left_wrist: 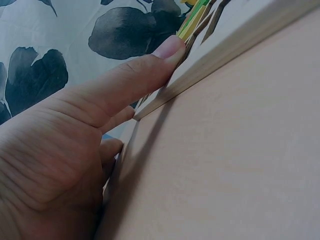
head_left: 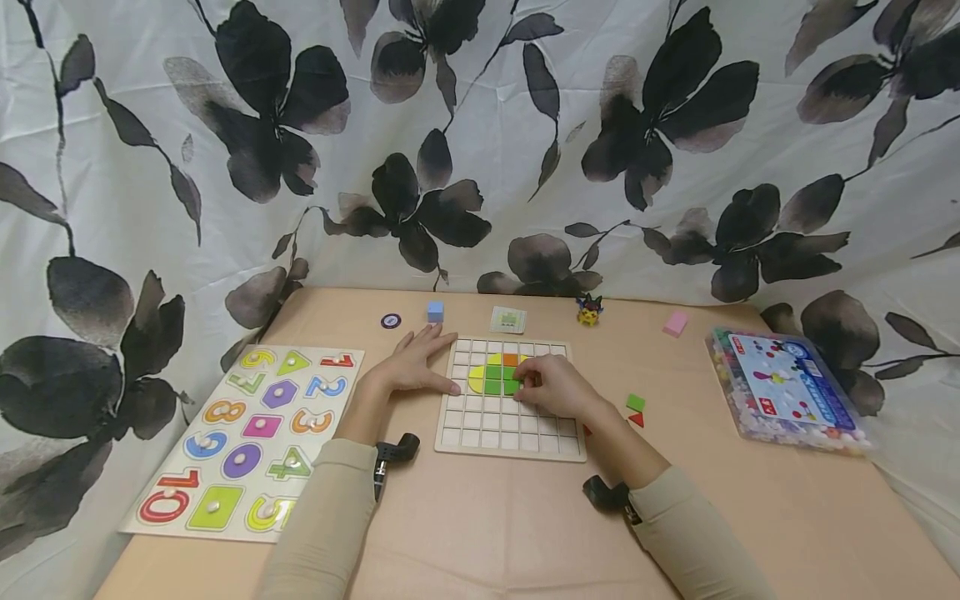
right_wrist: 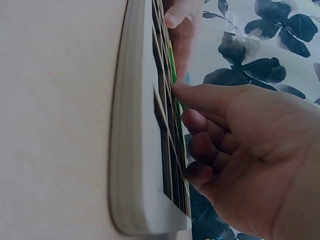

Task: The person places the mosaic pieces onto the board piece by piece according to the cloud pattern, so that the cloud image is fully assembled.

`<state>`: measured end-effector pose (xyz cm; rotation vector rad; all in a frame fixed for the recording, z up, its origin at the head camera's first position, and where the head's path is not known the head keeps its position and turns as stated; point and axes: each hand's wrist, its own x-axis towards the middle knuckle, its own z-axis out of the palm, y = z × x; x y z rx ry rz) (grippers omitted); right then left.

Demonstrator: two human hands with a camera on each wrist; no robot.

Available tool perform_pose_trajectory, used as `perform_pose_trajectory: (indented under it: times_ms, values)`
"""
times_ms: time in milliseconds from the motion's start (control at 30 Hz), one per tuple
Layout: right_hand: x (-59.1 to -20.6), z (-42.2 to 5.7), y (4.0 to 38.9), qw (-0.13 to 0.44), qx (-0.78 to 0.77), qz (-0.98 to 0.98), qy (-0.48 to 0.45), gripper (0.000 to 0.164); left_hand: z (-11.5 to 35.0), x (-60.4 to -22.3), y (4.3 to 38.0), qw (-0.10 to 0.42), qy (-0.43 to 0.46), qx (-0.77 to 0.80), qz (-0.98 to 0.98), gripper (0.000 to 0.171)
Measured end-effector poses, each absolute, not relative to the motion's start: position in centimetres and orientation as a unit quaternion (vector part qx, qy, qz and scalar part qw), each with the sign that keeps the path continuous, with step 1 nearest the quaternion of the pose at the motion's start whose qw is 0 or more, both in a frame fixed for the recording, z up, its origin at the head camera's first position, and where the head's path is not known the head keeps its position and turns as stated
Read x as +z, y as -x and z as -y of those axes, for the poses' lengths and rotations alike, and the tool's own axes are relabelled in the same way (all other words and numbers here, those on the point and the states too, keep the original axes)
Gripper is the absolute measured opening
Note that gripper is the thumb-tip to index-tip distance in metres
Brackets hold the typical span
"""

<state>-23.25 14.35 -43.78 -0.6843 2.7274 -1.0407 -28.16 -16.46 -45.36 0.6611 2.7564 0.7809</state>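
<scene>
A white grid board (head_left: pixel 510 442) lies in the middle of the table with yellow pieces (head_left: pixel 476 380), green square tiles (head_left: pixel 492 387) and an orange tile (head_left: pixel 511 360) set in its cells. My left hand (head_left: pixel 408 364) spreads along the board's left side, its thumb (left_wrist: pixel 167 50) resting on the edge. Over the coloured pieces, my right hand (head_left: pixel 555 386) has its fingers curled. In the right wrist view, its thumb and forefinger pinch a small green tile (right_wrist: pixel 182 104) right at the board's surface, mostly hidden by the fingertips.
Left lies a number-and-shape puzzle board (head_left: pixel 255 450). Behind the grid are a round disc (head_left: pixel 391 321), blue cube (head_left: pixel 435 312), patterned card (head_left: pixel 508 320) and small figure (head_left: pixel 589 309). Rightward are a pink block (head_left: pixel 675 323), green tile (head_left: pixel 635 402), red triangle (head_left: pixel 637 419) and bead box (head_left: pixel 787 387).
</scene>
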Motion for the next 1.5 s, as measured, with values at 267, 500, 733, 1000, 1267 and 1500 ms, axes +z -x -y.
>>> perform_pose_trajectory:
  times_ms: [267, 500, 733, 1000, 1267, 1500]
  values:
    - [-43.9, -14.3, 23.3, 0.072, -0.338, -0.909, 0.231, 0.024, 16.4, -45.4, 28.2, 0.104, -0.224, 0.263, -0.933, 0.112]
    - [-44.1, -14.3, 23.4, 0.070, -0.340, -0.908, 0.236, 0.025, 16.5, -45.3, 28.1, 0.103, -0.226, 0.261, -0.933, 0.112]
    - [-43.6, -14.7, 23.2, 0.074, -0.364, -0.899, 0.233, 0.028, 16.5, -45.4, 28.2, 0.100, -0.227, 0.262, -0.932, 0.112]
    - [-41.7, -16.1, 22.9, 0.066, -0.395, -0.890, 0.218, 0.033, 16.5, -45.5, 28.4, 0.099, -0.229, 0.260, -0.933, 0.111]
    - [-40.1, -18.5, 22.8, 0.025, -0.386, -0.892, 0.232, 0.035, 16.7, -45.6, 28.4, 0.104, -0.225, 0.273, -0.930, 0.113]
    - [-39.2, -20.7, 22.9, 0.007, -0.372, -0.899, 0.232, 0.033, 16.7, -45.6, 28.4, 0.102, -0.229, 0.270, -0.930, 0.113]
